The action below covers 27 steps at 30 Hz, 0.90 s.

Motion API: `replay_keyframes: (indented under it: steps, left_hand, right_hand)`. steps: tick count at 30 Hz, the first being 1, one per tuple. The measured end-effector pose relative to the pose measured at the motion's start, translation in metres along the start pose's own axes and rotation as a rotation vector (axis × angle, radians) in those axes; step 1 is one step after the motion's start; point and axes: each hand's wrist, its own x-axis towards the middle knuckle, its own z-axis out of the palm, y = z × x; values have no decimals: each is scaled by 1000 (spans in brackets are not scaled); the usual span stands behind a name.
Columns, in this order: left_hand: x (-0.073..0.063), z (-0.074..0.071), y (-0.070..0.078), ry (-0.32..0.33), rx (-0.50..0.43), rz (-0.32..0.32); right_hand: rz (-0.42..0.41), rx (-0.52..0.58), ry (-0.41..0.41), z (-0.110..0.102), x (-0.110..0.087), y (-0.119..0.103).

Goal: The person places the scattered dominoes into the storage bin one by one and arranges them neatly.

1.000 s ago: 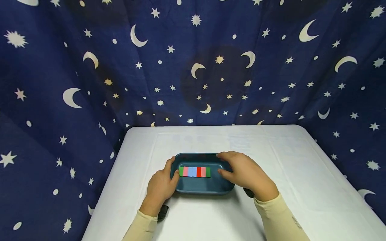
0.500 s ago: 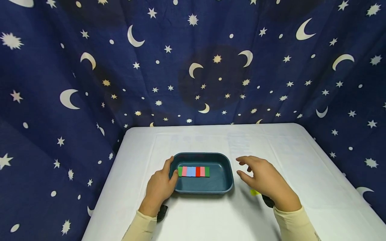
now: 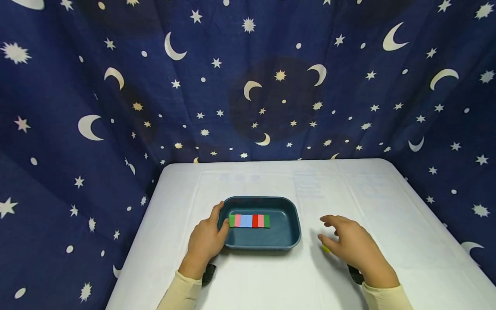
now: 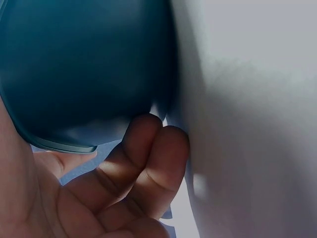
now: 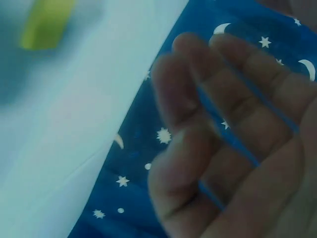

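Observation:
A dark teal tray (image 3: 279,232) sits on the white table, and my left hand (image 3: 207,239) grips its left end, thumb over the rim. In the left wrist view, fingers (image 4: 166,158) curl against the outside of the tray wall (image 4: 89,69). Inside the tray lies a row of flat coloured tiles (image 3: 249,221): green, pink, light blue, red, pink and green. To the right of the tray, my right hand (image 3: 354,243) hovers with loosely bent fingers and nothing in them. Under it on the table is a small yellow piece (image 3: 325,249), partly hidden by the hand; the right wrist view shows it as a flat yellow strip (image 5: 47,25).
White cloth covers the table (image 3: 267,181). A dark blue curtain (image 3: 232,94) with moons and stars hangs behind it and along both sides. Dark wrist devices show under both wrists.
My right hand has left the tray's right end and moved right and nearer, over the yellow piece, which came into view. My left hand and the tray have stayed in place.

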Motion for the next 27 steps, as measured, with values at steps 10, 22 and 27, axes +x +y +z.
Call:
replay_keyframes:
  steps: [10,22,27]
  left_hand:
    - [0,2,-1,-4,2,6]
    - [-1,1,-1,5,0,9]
    - [0,1,-1,-1,-2,8]
  right_hand:
    - [262,-64,-114,11,-24,13]
    - [391,-96,-225,24,-30,16]
    - [426,-92,-232,25,-32,15]
